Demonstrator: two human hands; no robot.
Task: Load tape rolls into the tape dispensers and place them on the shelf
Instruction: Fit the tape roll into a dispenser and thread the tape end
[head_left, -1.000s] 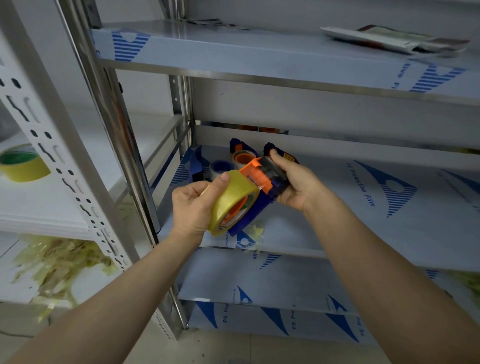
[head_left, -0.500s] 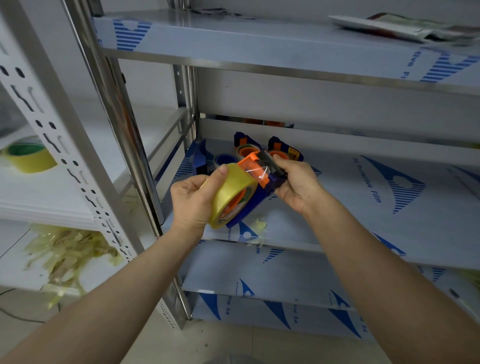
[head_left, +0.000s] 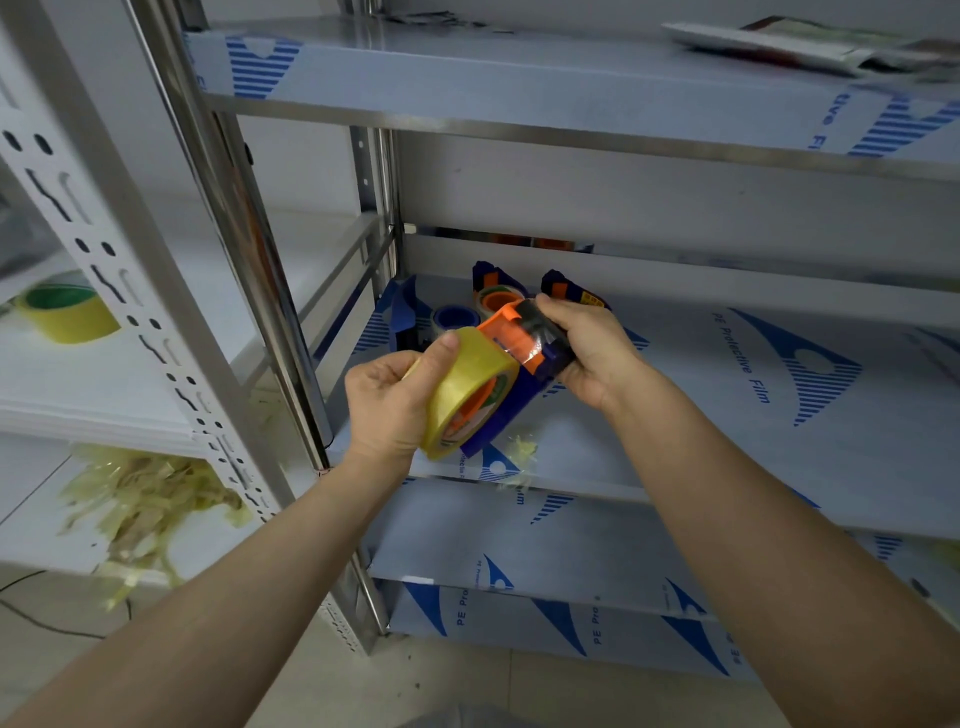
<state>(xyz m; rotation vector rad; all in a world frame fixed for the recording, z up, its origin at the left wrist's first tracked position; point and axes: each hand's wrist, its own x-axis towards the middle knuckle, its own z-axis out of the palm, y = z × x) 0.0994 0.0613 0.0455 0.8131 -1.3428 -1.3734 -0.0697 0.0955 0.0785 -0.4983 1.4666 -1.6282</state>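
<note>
Right hand (head_left: 597, 353) has regripped the dispenser (head_left: 511, 327) head, film now across it; left hand (head_left: 387, 410), at 8 o'clock, still clasps the roll (head_left: 467, 382): loading looks nearly done.

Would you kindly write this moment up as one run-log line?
step: loading | left hand: grips tape roll | right hand: holds tape dispenser | place: over steel shelf | other dispensers: shelf's back left

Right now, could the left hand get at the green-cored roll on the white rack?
Probably not: the left hand grips the tape roll, and the green-cored roll sits beyond the rack's perforated post.
</note>
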